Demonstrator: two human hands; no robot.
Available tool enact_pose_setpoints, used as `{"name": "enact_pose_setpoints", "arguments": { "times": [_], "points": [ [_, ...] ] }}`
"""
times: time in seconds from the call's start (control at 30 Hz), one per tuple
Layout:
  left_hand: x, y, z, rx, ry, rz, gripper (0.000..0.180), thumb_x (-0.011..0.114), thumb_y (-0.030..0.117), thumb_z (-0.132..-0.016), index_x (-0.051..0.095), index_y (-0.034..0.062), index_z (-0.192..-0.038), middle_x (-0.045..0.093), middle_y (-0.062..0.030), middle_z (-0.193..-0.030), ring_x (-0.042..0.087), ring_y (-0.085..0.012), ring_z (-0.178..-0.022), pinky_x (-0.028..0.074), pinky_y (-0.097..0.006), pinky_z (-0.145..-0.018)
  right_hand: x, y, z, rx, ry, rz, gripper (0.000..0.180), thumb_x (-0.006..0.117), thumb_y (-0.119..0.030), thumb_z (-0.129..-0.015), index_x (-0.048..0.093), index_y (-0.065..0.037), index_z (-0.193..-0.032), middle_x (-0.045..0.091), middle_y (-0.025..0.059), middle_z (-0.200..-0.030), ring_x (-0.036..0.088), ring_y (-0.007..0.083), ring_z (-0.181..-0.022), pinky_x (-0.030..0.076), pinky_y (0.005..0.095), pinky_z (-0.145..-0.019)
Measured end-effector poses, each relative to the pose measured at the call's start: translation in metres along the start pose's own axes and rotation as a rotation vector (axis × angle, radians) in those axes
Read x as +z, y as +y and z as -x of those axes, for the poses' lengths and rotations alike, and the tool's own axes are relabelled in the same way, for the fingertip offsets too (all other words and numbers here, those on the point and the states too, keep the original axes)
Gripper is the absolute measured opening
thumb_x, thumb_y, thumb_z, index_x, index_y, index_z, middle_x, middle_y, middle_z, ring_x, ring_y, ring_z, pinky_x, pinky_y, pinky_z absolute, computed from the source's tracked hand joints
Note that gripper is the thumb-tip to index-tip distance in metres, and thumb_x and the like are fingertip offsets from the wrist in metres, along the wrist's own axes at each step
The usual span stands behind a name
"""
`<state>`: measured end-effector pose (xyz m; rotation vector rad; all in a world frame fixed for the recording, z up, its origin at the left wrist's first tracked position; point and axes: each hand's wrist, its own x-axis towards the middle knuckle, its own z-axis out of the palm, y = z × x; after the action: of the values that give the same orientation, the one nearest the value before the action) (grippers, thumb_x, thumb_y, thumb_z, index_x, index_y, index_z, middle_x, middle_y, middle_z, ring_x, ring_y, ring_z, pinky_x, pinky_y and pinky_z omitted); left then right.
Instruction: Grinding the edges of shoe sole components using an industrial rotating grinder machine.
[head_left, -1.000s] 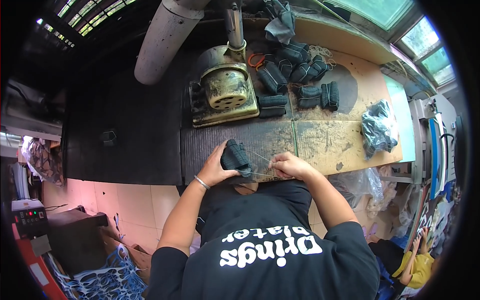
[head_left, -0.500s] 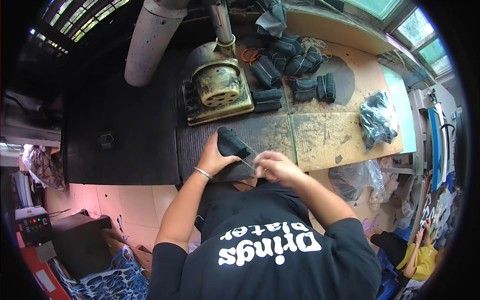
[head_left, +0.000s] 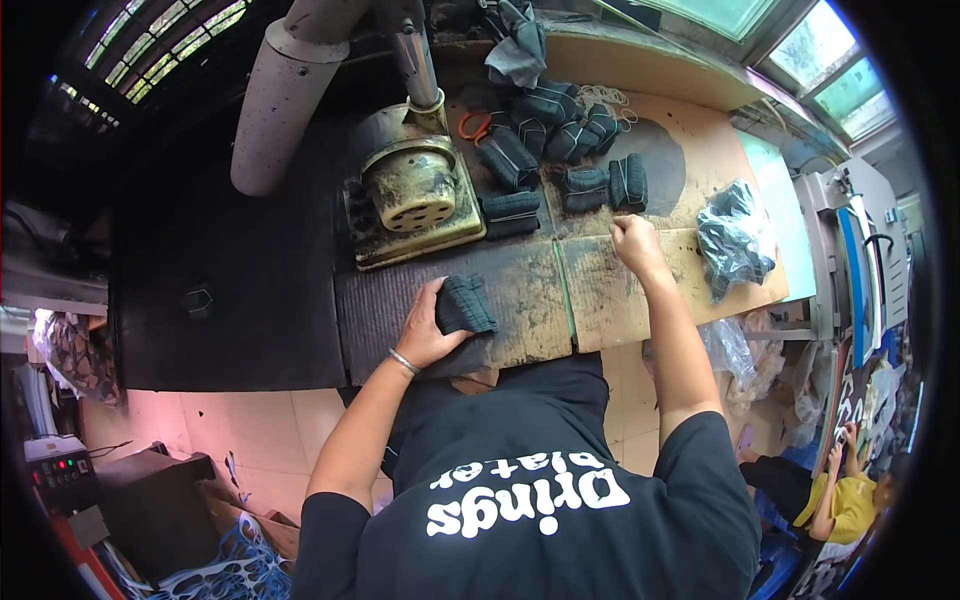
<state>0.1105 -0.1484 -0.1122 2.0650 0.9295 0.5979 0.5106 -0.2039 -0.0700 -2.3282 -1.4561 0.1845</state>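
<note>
A dark stack of ribbed pieces (head_left: 467, 305) stands on the sooty cardboard in front of me. My left hand (head_left: 424, 332) grips its left side, the thumb along its near edge. Farther right my right hand (head_left: 638, 246) is raised over the cardboard with its fingers closed; whatever they hold, if anything, I cannot make out. Just beyond that hand lies a dark bundle (head_left: 628, 181) with a pale band round it, and another bundle (head_left: 585, 188) sits beside it. No cord shows clearly between my hands.
Several more banded bundles (head_left: 508, 160) lie at the back, near orange-handled scissors (head_left: 474, 125) and pale loose bands (head_left: 605, 97). A grimy cast-metal machine (head_left: 415, 190) stands left of them. A clear plastic bag (head_left: 737, 242) of dark pieces sits at right. A seated person (head_left: 850, 505) in yellow is at lower right.
My right hand has moved away from the stack, out to the right and forward. The thin pale strand between it and the stack no longer shows. My left hand still grips the stack.
</note>
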Motion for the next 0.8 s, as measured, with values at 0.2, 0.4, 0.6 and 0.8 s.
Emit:
{"name": "enact_pose_setpoints", "arguments": {
  "times": [0.2, 0.4, 0.6, 0.8],
  "points": [
    [0.002, -0.018, 0.008, 0.002, -0.026, -0.028, 0.096, 0.088, 0.023, -0.063, 0.036, 0.0013, -0.141, 0.046, -0.0231, -0.138, 0.045, -0.0404, -0.131, 0.037, -0.044, -0.111, 0.025, -0.089, 0.026, -0.280, -0.155, -0.198, 0.029, 0.065, -0.020, -0.088, 0.069, -0.002, -0.111, 0.067, 0.0193, -0.114, 0.064, 0.0380, -0.106, 0.052, 0.0436, -0.094],
    [0.005, -0.014, 0.003, 0.062, -0.032, -0.012, 0.094, 0.086, 0.022, -0.064, 0.037, 0.0026, -0.141, 0.045, -0.0207, -0.141, 0.042, -0.0387, -0.134, 0.034, -0.045, -0.114, 0.078, -0.163, 0.054, -0.601, -0.450, -0.306, 0.025, 0.063, -0.012, -0.088, 0.071, -0.002, -0.110, 0.069, 0.0173, -0.111, 0.062, 0.0350, -0.108, 0.047, 0.0448, -0.098],
    [-0.003, -0.008, 0.003, 0.079, -0.061, -0.020, 0.092, 0.083, 0.020, -0.065, 0.038, 0.0045, -0.144, 0.045, -0.0168, -0.144, 0.041, -0.0357, -0.136, 0.032, -0.044, -0.115, 0.076, -0.161, 0.051, -0.570, -0.309, -0.344, 0.018, 0.068, -0.014, -0.083, 0.074, -0.003, -0.096, 0.071, 0.0135, -0.093, 0.065, 0.0326, -0.095, 0.051, 0.0421, -0.083],
    [-0.003, -0.006, 0.002, 0.066, -0.069, -0.007, 0.091, 0.083, 0.020, -0.065, 0.040, 0.0049, -0.144, 0.047, -0.0168, -0.143, 0.042, -0.0358, -0.135, 0.033, -0.044, -0.115, 0.083, -0.141, 0.045, -0.011, -0.407, -0.843, 0.018, 0.069, -0.015, -0.088, 0.070, 0.002, -0.094, 0.070, 0.0064, -0.082, 0.065, 0.0180, -0.068, 0.052, 0.0328, -0.062]
  ]
}}
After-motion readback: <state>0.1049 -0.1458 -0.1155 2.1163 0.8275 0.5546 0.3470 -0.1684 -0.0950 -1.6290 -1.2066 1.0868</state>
